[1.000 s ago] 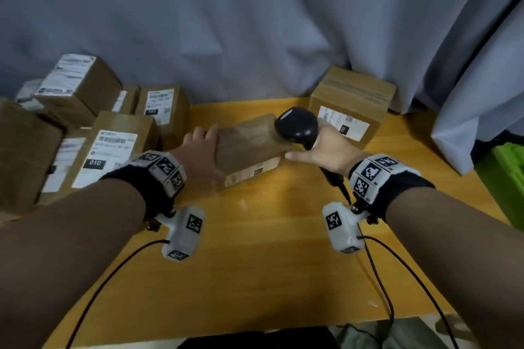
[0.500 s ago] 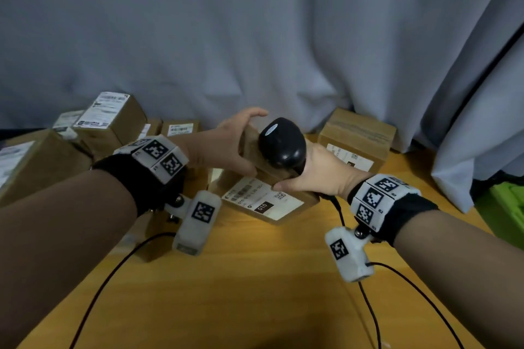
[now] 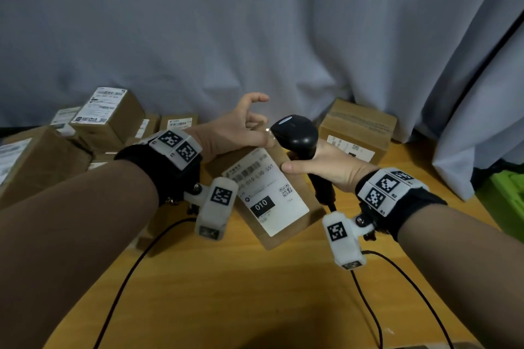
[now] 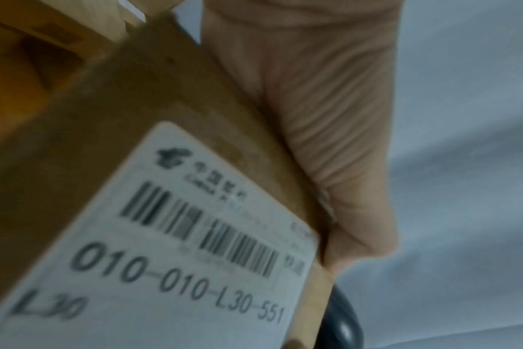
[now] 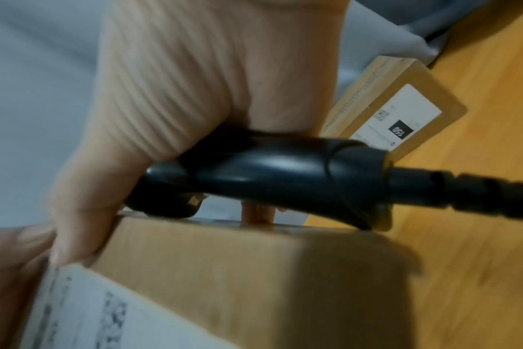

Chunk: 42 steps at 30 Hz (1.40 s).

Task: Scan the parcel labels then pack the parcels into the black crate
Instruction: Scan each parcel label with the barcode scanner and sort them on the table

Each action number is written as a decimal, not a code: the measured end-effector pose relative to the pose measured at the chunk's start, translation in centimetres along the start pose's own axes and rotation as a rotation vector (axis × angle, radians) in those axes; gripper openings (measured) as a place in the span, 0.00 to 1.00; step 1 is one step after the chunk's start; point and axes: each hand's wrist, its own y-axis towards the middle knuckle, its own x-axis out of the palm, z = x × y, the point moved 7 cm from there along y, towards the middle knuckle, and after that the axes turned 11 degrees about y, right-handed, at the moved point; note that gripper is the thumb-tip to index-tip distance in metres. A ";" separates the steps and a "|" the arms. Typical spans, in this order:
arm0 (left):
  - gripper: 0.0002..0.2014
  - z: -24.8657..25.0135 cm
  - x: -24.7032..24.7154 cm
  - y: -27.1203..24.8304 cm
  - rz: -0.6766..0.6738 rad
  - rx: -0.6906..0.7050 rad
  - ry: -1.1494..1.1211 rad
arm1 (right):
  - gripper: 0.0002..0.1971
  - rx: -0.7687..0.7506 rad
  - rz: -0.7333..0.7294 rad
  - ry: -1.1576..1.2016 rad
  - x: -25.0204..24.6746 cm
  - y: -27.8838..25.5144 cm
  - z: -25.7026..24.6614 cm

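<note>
Head view: parcel (image 3: 272, 195) tilted above the bench (image 3: 255, 292), label up, left hand (image 3: 232, 130) gripping its far edge with thumb, fingers curled behind; right hand (image 3: 326, 167) wrapped around the scanner (image 3: 297, 136), thumb on the parcel. Left wrist view: thumb along the parcel edge. Right wrist view: scanner handle clasped, another parcel (image 5: 397, 111) beyond.

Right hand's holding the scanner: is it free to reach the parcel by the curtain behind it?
Probably not as things stand. The right hand grips the scanner and its thumb presses the tilted parcel. The path to the parcel by the curtain looks clear, but the fingers are occupied.
</note>
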 end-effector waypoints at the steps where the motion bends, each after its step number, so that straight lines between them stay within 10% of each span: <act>1: 0.48 -0.1 0.0 0.3 0.012 -0.010 0.059 | 0.17 0.010 0.032 0.020 -0.2 0.0 0.3; 8: 0.45 -3.1 -1.5 0.4 0.309 -0.203 0.227 | 0.18 0.024 0.427 0.401 -3.5 0.0 2.1; 16: 0.25 -5.6 2.3 -0.4 -0.022 -0.390 -0.484 | 0.17 0.093 0.521 0.612 -3.7 0.2 2.1; 23: 0.37 -7.8 0.8 0.6 0.161 -0.453 -0.419 | 0.25 0.114 0.691 0.377 -5.0 0.5 1.9; 31: 0.44 -10.6 -0.5 0.5 0.353 -0.523 -0.338 | 0.04 0.140 0.443 0.321 -2.7 1.4 -4.3; 42: 0.46 -11.2 -0.5 -0.1 0.365 -0.515 -0.324 | 0.05 0.221 0.408 0.126 -0.2 1.5 -6.2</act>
